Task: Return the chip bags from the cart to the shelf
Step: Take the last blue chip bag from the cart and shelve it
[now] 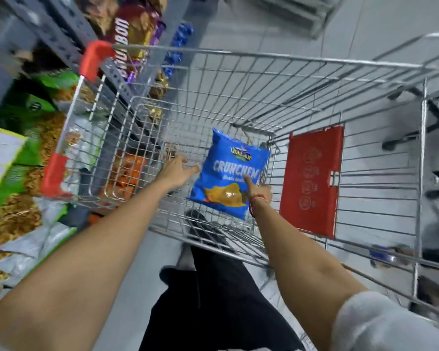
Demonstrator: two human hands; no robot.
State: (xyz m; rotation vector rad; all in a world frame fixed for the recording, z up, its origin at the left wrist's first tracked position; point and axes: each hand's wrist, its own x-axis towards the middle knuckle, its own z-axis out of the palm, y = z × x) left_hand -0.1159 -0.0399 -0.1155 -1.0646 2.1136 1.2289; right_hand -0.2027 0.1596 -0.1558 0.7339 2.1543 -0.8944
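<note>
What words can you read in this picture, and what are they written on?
"BALAJI": logo near the top of the blue chip bag, blurry, so likely.
"CRUNCHEM": big letters across that bag.
"BONBON": maroon packet on the shelf, first letters blurred.
Red panel in the cart: round symbols only, unreadable.
Green packets: too blurred.

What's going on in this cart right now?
A person is reaching into a wire shopping cart with both bare hands. The right hand has hold of a blue chip bag, the only bag in the basket. The left hand is open, just left of the bag. The snack shelf stands on the left.
</note>
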